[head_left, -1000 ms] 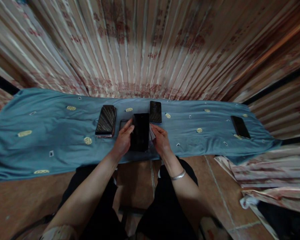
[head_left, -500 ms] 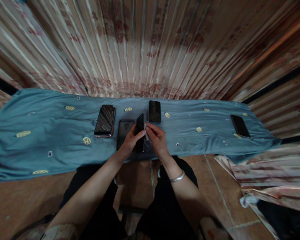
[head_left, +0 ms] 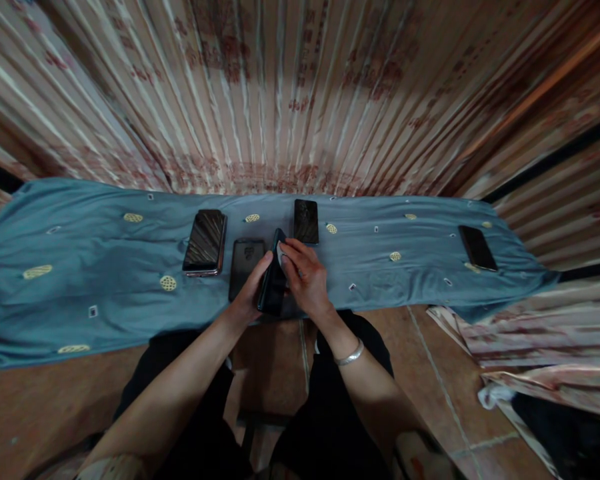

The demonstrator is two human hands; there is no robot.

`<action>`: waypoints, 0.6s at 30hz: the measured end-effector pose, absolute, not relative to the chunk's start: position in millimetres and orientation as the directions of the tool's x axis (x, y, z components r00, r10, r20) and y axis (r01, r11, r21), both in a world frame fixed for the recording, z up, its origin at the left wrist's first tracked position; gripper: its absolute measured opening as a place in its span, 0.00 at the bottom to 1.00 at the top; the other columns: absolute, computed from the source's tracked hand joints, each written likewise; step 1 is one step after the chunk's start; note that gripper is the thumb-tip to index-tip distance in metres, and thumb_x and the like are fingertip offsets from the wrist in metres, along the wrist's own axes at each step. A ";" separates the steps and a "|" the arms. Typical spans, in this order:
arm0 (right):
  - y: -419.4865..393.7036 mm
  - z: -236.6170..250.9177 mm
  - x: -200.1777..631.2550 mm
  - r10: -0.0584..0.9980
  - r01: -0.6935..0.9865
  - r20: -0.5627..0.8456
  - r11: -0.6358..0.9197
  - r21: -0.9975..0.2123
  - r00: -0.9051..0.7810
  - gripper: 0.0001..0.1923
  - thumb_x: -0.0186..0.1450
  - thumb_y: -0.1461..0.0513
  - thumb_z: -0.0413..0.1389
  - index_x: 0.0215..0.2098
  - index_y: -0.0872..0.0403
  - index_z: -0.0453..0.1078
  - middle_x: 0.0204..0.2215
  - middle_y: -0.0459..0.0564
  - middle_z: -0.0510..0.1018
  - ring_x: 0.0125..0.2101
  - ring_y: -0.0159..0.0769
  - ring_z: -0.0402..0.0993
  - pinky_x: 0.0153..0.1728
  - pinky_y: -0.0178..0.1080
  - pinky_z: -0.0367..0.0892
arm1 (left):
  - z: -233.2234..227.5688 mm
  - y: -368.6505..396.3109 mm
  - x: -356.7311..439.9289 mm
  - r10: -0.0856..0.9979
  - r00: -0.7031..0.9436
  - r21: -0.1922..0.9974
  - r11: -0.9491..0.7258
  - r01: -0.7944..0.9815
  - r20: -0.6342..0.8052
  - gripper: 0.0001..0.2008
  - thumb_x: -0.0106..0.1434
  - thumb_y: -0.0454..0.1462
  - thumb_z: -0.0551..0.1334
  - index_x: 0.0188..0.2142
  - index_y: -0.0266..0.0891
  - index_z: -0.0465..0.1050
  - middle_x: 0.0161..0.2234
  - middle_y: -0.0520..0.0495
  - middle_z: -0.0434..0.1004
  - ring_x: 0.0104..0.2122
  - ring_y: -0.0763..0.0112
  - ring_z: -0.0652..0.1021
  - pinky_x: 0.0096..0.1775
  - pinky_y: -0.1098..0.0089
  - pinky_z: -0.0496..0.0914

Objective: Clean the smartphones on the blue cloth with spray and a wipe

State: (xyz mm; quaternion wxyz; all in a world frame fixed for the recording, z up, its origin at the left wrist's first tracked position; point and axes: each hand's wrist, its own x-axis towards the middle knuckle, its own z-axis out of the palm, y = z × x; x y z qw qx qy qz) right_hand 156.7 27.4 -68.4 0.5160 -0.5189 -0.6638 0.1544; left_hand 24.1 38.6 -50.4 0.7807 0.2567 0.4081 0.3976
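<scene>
Both hands point(head_left: 280, 283) gripping phone point(head_left: 271, 288) (on edge), pointing away

A long bench point(head_left: 80, 280) runs across the view, draped in a blue-grey cloth point(head_left: 390, 293) dotted with small pale yellow ovals. Behind it hangs a pleated curtain point(head_left: 290, 93), cream and pink with faded reddish print, lit brightest near its middle and darkening toward the sides. The floor point(head_left: 35, 407) is brown tile with pale grout lines. More striped fabric point(head_left: 540, 360) lies bunched at the lower right.
</scene>
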 end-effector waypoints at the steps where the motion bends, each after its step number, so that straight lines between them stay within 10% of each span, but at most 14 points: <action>1: 28.7 -68.4 158.4 0.848 0.543 0.525 0.409 -0.733 0.071 0.17 0.75 0.59 0.52 0.57 0.47 0.78 0.57 0.55 0.80 0.58 0.44 0.75 0.64 0.50 0.69 | -46.7 37.1 25.2 0.816 0.352 0.710 0.575 -0.407 -0.459 0.22 0.75 0.45 0.54 0.56 0.36 0.78 0.40 0.45 0.87 0.49 0.51 0.83 0.51 0.57 0.79; 18: 29.8 -68.6 163.1 0.807 0.630 0.590 0.460 -0.625 -0.004 0.19 0.76 0.61 0.48 0.58 0.48 0.77 0.56 0.56 0.80 0.56 0.43 0.76 0.62 0.50 0.69 | -60.2 31.2 26.2 0.797 0.397 0.685 0.599 -0.415 -0.456 0.20 0.69 0.51 0.61 0.48 0.39 0.81 0.40 0.43 0.86 0.53 0.47 0.82 0.54 0.51 0.79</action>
